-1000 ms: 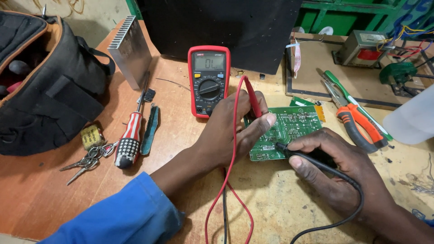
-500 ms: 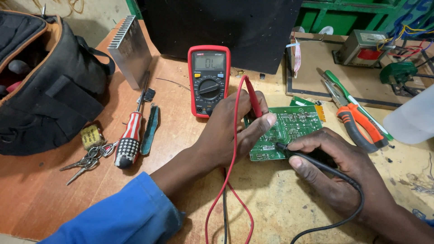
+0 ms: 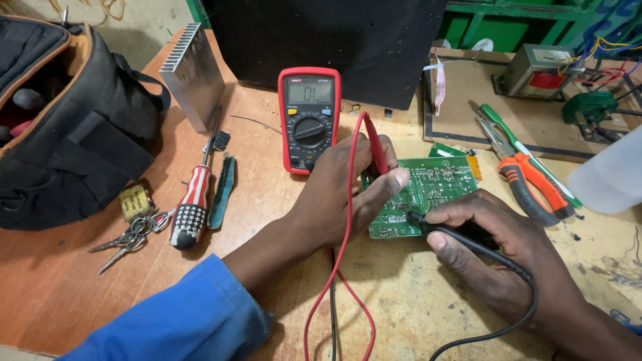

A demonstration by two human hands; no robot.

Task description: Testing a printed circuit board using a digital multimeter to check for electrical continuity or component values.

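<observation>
- Hands unmoved since a second ago: left hand (image 3: 334,194) pinches the red probe (image 3: 376,150), right hand (image 3: 491,251) grips the black probe (image 3: 435,224), both tips on the green circuit board (image 3: 431,190) lying between them.
- Red-cased multimeter (image 3: 309,119) stands just beyond the left hand.
- Red-striped screwdriver (image 3: 192,204) and keys (image 3: 130,230) lie left; orange-handled pliers (image 3: 528,177) lie right, on the worn wooden bench (image 3: 401,294).

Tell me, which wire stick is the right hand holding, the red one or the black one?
The black probe, pinched in the right hand against the green circuit board. The red probe is in the left hand.
</observation>
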